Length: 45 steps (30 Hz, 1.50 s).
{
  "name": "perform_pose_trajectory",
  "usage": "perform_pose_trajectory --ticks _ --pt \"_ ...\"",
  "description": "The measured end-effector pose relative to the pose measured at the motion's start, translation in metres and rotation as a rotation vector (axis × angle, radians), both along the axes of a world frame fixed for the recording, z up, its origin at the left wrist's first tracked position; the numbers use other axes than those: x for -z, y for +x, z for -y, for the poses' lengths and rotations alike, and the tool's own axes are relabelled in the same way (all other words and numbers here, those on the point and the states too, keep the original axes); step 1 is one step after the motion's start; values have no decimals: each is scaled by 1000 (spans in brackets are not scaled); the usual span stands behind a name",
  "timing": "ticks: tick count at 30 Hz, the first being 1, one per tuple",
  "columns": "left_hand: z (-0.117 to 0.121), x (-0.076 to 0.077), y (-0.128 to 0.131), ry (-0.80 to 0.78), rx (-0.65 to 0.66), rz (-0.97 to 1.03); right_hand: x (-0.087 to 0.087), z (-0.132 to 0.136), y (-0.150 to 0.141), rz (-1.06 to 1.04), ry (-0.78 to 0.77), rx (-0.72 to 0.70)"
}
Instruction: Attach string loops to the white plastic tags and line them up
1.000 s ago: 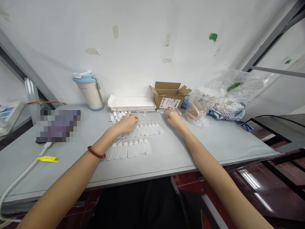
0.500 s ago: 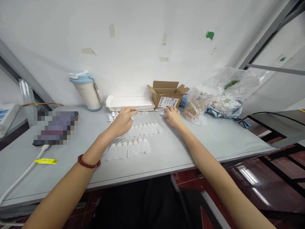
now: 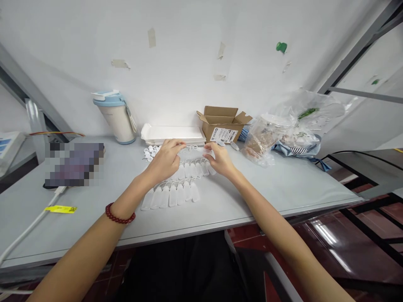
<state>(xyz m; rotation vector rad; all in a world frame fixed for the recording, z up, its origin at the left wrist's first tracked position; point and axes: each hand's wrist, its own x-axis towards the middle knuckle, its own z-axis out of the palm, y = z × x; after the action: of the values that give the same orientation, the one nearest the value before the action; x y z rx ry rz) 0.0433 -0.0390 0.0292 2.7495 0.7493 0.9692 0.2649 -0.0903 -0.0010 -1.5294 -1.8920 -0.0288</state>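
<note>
My left hand (image 3: pixel 164 162) hovers over the far row of small translucent bottles (image 3: pixel 195 168), its fingertips pinched together on something too small to name. My right hand (image 3: pixel 219 159) is just right of it, fingers curled round a small translucent bottle (image 3: pixel 221 143) held above the table. The two hands are close together, fingertips a short gap apart. A second row of the same bottles (image 3: pixel 171 196) lies nearer to me. A little heap of white caps (image 3: pixel 149 152) sits left of my left hand. One loose small bottle (image 3: pixel 234 146) lies by the box.
At the wall stand a blue-lidded tumbler (image 3: pixel 117 119), a stack of white trays (image 3: pixel 172 134), an open cardboard box (image 3: pixel 223 124) and plastic bags (image 3: pixel 283 128). A blurred item (image 3: pixel 74 164), a yellow tag (image 3: pixel 61 209) and a white cable (image 3: pixel 28 230) lie on the grey table (image 3: pixel 283 184) at left.
My right hand came away from the box toward the middle, lifting a small bottle. My left hand rose from the caps and pinched, moving toward the right hand.
</note>
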Motion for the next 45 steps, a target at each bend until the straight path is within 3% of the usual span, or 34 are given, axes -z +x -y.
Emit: perform_pose_trajectory --ticks 11,45 --pt "3 -6 -2 22 -72 26 -6 5 -3 -11 13 37" --pt "14 -8 1 -76 28 77 -5 3 -5 18 -6 30"
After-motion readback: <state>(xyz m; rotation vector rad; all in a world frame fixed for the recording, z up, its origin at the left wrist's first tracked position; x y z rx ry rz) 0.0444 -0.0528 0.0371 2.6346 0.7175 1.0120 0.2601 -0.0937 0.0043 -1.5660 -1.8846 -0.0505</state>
